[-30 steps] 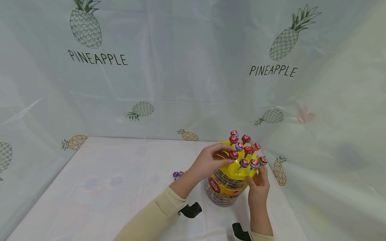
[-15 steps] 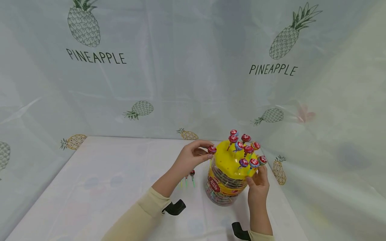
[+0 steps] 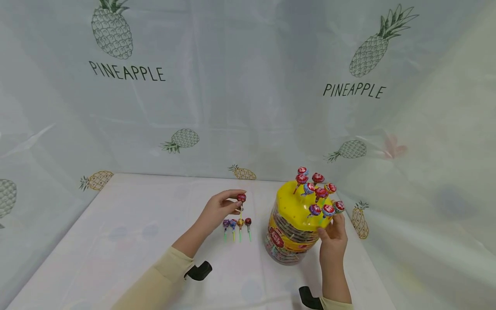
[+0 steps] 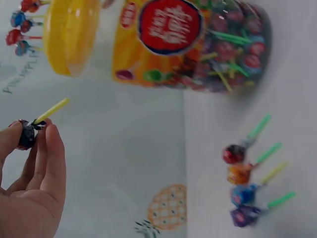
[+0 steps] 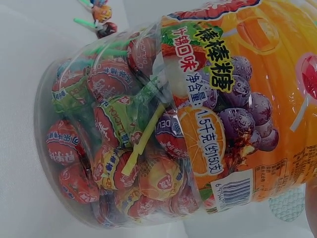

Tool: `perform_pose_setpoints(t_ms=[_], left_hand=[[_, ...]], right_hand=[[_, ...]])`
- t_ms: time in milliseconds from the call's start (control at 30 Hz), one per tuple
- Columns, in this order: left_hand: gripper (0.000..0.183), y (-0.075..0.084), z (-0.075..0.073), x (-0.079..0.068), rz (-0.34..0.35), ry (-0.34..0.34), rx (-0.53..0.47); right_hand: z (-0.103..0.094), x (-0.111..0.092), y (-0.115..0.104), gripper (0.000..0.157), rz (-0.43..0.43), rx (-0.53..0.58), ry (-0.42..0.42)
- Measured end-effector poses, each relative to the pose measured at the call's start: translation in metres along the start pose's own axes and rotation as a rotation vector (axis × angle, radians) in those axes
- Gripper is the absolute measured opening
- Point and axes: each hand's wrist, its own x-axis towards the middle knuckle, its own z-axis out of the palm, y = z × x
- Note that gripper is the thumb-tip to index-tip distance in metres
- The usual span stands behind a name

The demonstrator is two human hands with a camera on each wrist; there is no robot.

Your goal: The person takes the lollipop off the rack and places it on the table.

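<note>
Between thumb and fingers my left hand (image 3: pixel 222 207) pinches a dark red lollipop (image 3: pixel 241 197) by its wrapped head. Its yellow stick (image 4: pixel 52 111) points away from the fingers in the left wrist view. Below this hand, several lollipops (image 3: pixel 240 222) lie side by side in a row on the table. My right hand (image 3: pixel 334 237) grips the rim of the yellow lid on a big clear candy jar (image 3: pixel 287 241). Several lollipops stand upright in the yellow lid (image 3: pixel 288 204), mostly on its right and far side. Small holes show on the lid's left part. The jar is full of wrapped lollipops (image 5: pixel 119 129).
The white-covered table (image 3: pixel 135 249) runs back to a hanging sheet (image 3: pixel 248 86) printed with pineapples. The jar stands near the table's right edge. Black wrist mounts (image 3: pixel 199 271) are strapped at both sleeves.
My left hand has moved left from the lid to above the row, with the dark red lollipop that stood among the others on the lid. The right hand stays at the lid.
</note>
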Motion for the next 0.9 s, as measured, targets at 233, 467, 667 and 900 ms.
perform_pose_setpoints(t_ms=[233,467,667,900], left_hand=[[0.031,-0.029,-0.015,-0.008,-0.08,0.074,0.034],[0.031,-0.049,-0.025,-0.013,-0.149,0.125,0.033],[0.038,-0.062,-0.031,-0.016,-0.231,0.184,0.057],[0.054,-0.081,-0.034,-0.019,-0.301,0.203,0.078]], right_hand=[[-0.001,0.0,0.001,0.052,0.012,-0.01,-0.004],[0.0,0.0,-0.001,0.052,0.005,-0.008,-0.008],[-0.001,0.0,0.0,0.052,0.026,-0.023,-0.002],[-0.001,0.0,0.0,0.052,0.019,-0.023,-0.005]])
